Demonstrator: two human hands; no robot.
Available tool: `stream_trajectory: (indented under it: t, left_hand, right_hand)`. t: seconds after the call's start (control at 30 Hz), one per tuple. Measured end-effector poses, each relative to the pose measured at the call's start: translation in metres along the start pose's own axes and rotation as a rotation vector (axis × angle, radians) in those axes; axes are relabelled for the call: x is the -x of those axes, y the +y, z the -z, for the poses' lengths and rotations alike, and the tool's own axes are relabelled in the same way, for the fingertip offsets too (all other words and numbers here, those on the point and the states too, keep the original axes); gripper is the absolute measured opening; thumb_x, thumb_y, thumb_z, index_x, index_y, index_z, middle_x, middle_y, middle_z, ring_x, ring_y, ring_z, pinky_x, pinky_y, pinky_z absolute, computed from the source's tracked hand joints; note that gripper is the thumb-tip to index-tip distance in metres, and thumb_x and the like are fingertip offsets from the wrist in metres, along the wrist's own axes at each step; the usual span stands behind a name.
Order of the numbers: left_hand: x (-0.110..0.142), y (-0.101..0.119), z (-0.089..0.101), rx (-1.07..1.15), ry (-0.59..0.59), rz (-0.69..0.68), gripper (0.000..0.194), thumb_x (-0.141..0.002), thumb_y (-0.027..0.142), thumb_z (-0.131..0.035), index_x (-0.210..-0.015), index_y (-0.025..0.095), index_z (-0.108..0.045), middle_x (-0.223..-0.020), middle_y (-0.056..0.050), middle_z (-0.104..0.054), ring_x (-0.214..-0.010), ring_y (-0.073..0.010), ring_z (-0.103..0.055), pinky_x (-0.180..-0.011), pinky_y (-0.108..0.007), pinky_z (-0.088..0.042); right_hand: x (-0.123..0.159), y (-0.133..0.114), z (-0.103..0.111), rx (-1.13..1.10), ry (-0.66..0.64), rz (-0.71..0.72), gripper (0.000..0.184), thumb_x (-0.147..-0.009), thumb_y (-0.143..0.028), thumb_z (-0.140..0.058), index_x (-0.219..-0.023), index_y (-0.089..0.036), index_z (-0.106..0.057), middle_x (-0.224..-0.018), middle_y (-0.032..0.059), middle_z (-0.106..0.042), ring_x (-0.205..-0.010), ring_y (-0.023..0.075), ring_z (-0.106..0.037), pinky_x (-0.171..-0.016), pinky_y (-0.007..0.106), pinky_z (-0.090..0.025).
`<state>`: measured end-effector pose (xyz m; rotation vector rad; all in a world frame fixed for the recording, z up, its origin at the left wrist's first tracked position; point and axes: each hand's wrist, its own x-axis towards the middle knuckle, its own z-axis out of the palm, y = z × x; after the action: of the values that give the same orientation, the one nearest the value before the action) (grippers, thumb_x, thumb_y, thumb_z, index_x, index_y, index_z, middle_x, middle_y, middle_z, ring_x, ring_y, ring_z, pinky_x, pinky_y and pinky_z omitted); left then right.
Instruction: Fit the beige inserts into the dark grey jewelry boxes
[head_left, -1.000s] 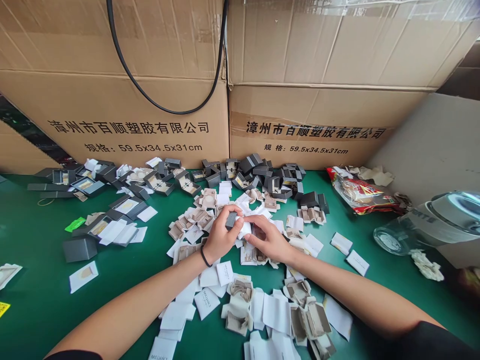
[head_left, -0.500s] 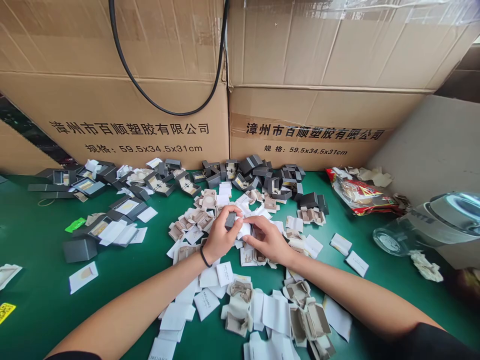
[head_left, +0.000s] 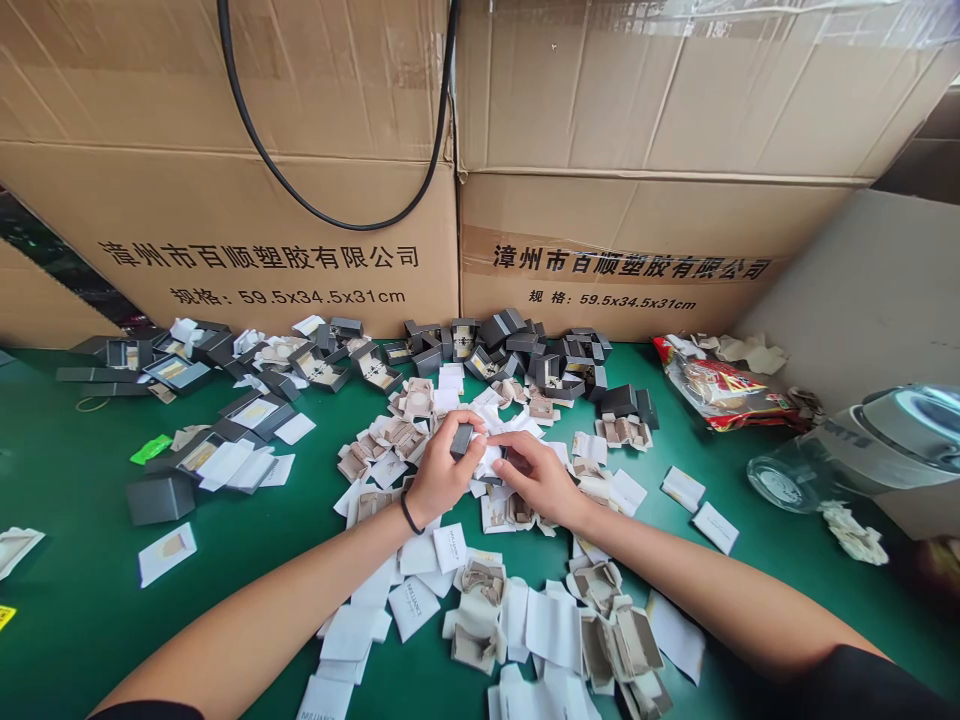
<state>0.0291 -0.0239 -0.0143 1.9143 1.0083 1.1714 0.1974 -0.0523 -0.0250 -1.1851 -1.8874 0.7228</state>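
Observation:
My left hand (head_left: 442, 465) is closed around a small dark grey jewellery box (head_left: 461, 441), with the fingers and thumb on its sides. My right hand (head_left: 538, 480) reaches in from the right. Its index fingertip meets the box's near right side, while the thumb stays apart, a little lower. The far side of the box and the other right fingers are partly hidden. Beneath both hands lies a heap of white cards and beige folded card inserts (head_left: 405, 440). Printed white cards (head_left: 414, 607) and more opened inserts (head_left: 480, 640) are nearer to me.
Many dark grey boxes (head_left: 517, 340) line the back, with others (head_left: 161, 498) at left. Large cartons (head_left: 300, 220) wall off the rear; a black cable (head_left: 330, 218) hangs there. A red snack packet (head_left: 720, 385) and a clear jar (head_left: 825, 465) are on the right of the green table (head_left: 255, 590).
My right thumb has shifted slightly up and to the right. The left hand stays on the box. At the left edge, the yellow label has slid further out of view.

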Motion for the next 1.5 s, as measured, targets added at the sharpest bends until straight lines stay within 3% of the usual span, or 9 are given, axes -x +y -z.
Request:
stream_trajectory:
  t: [0.57, 1.03, 1.5]
  left_hand:
    - [0.0002, -0.0005, -0.0003, 0.012, 0.006, -0.001, 0.01, -0.085, 0.025, -0.047, -0.093, 0.02, -0.049, -0.092, -0.004, -0.056, -0.091, -0.0173, -0.055, -0.084, -0.031, -0.044]
    - [0.0003, 0.0009, -0.0005, 0.008, 0.001, -0.011, 0.009, -0.085, 0.025, -0.047, -0.093, 0.02, -0.048, -0.091, -0.004, -0.055, -0.091, -0.0166, -0.054, -0.086, -0.031, -0.042]
    - [0.0012, 0.0029, 0.0003, 0.008, -0.021, 0.002, 0.01, -0.085, 0.024, -0.047, -0.094, 0.019, -0.047, -0.093, -0.004, -0.054, -0.092, -0.0158, -0.053, -0.087, -0.03, -0.041]
  right_hand:
    - [0.0, 0.0016, -0.0002, 0.063, -0.005, 0.154, 0.023, -0.089, -0.029, -0.046, -0.108, -0.022, -0.057, -0.103, 0.0076, -0.064, -0.099, 0.0207, -0.056, -0.087, 0.038, -0.046]
    - [-0.0004, 0.0009, 0.0004, 0.017, -0.011, 0.035, 0.025, -0.084, -0.028, -0.053, -0.108, -0.022, -0.057, -0.097, 0.0049, -0.063, -0.088, 0.0184, -0.056, -0.076, 0.033, -0.047]
    - [-0.0007, 0.0014, -0.0011, 0.017, -0.004, 0.0, 0.027, -0.08, -0.027, -0.058, -0.106, -0.022, -0.058, -0.097, 0.0055, -0.063, -0.09, 0.0199, -0.056, -0.075, 0.034, -0.046]
